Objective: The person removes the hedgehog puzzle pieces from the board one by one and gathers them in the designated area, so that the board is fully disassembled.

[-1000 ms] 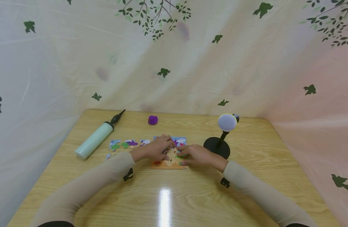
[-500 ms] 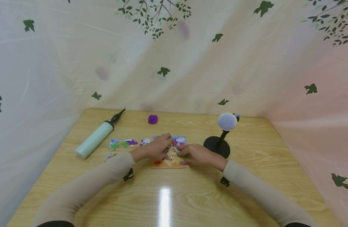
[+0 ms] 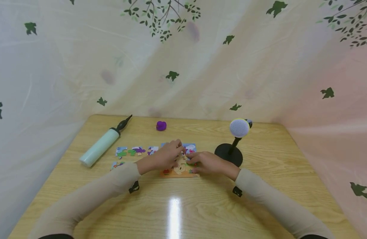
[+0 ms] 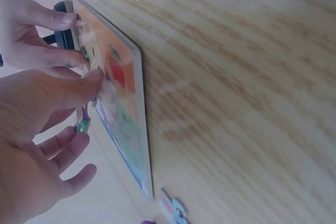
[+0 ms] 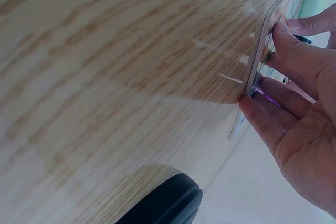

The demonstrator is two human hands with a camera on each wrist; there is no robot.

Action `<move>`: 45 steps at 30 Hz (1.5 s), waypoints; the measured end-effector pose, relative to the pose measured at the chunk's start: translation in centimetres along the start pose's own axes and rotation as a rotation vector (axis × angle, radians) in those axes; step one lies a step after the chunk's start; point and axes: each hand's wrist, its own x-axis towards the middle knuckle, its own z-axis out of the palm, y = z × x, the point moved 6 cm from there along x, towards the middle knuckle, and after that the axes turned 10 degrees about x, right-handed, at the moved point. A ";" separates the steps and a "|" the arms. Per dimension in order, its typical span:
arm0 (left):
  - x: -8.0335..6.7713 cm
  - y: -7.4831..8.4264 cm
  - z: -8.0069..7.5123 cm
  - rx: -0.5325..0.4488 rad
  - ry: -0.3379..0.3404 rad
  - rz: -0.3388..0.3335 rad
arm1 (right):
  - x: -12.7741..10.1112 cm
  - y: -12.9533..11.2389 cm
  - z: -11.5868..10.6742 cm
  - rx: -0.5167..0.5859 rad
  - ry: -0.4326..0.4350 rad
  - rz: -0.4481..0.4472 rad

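A colourful puzzle board (image 3: 178,172) lies flat on the wooden table, and both hands rest on it. My left hand (image 3: 175,153) covers the board's left half. In the left wrist view its thumb (image 4: 79,85) presses on a pale piece in the board (image 4: 128,116) while the other fingers spread loosely above it. My right hand (image 3: 196,162) lies on the right half. Its fingertips (image 5: 251,106) touch the board's edge (image 5: 258,72) and its thumb rests on top. Much of the picture is hidden under the hands.
Several loose puzzle pieces (image 3: 132,151) lie in a row left of the board. Further left lies a mint hand pump (image 3: 100,147), and a small purple object (image 3: 161,125) sits near the far edge. A microphone on a black round stand (image 3: 229,154) is close to my right hand.
The fingers of my left hand have edged slightly to the right and further onto the board. My right hand has hardly moved.
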 end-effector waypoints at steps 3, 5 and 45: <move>-0.2 0.2 -0.3 0.049 0.030 0.014 | 0.0 0.0 0.0 -0.004 -0.003 0.003; -0.4 0.3 -0.6 0.077 0.062 0.033 | 0.1 0.0 0.0 -0.010 -0.004 0.003; -2.6 -1.6 -1.4 0.104 0.254 0.057 | -0.1 0.4 0.2 0.010 0.008 0.010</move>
